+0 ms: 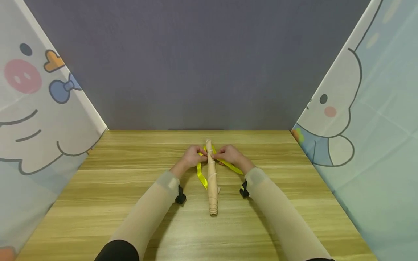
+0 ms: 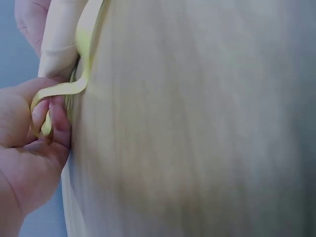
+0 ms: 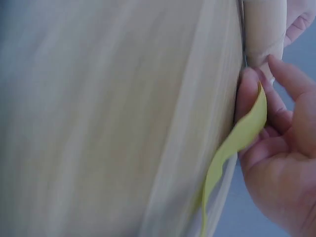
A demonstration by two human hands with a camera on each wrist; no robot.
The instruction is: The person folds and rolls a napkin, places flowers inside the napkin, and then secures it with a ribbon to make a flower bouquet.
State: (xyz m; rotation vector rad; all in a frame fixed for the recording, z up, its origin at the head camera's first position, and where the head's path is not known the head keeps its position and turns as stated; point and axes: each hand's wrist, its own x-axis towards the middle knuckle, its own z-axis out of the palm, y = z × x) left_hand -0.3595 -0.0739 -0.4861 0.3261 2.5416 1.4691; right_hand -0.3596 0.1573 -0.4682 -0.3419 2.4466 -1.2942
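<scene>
A beige rolled-up sheet (image 1: 212,188), with thin cord around it, lies lengthwise on the table, one end toward me. A yellow ribbon (image 1: 201,176) passes beneath its far part, with one tail on each side. On the left, my left hand (image 1: 195,156) pinches the ribbon close against the roll; in the left wrist view the ribbon (image 2: 64,89) loops over the fingers. Opposite it, my right hand (image 1: 229,154) holds the other side of the ribbon (image 3: 237,136) in curled fingers, the thumb tip right at the roll (image 3: 264,32).
The wood-grain table (image 1: 130,195) ends at a dark grey panel (image 1: 199,65) at the back. Cartoon-printed cloths (image 1: 36,108) hang on both sides. Dark wrist devices (image 1: 180,195) sit under the forearms, close to the table.
</scene>
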